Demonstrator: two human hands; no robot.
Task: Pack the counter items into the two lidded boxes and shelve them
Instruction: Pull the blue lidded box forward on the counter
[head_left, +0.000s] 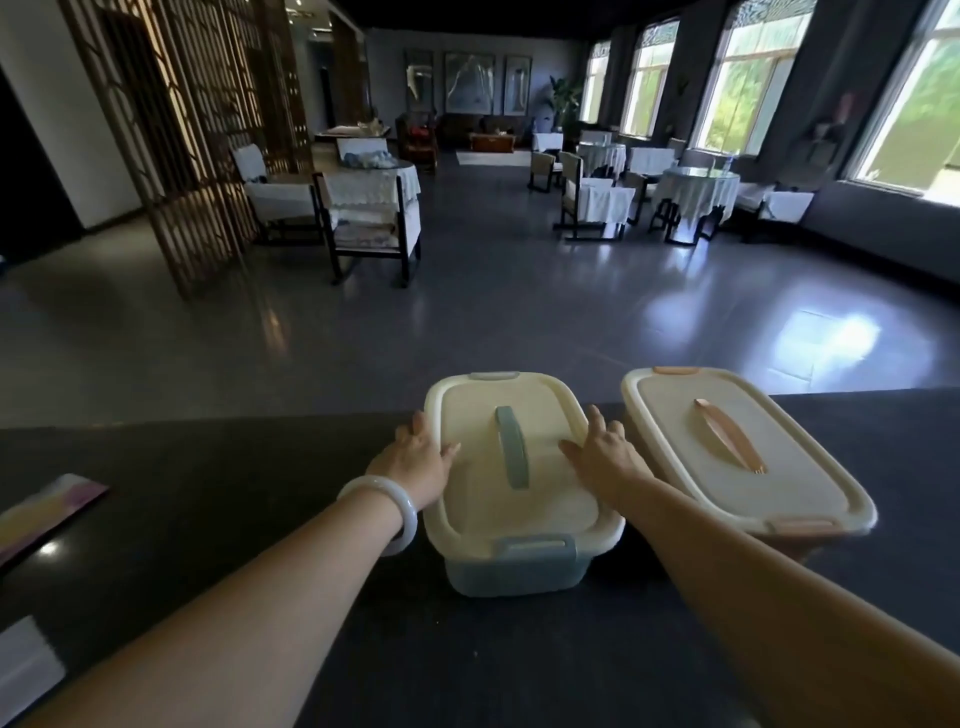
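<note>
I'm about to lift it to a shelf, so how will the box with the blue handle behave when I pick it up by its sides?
The blue-handled box looks like rigid plastic, so it should probably hold its shape between the left hand and right hand. Its smooth walls may be slippery. Both blue latches appear closed, so the lid likely stays on. Its weight cannot be judged.

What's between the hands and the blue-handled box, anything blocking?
Nothing visible. The left hand and right hand already rest on the sides of the blue-handled box lid. The orange-handled box sits beside it to the right.
</note>
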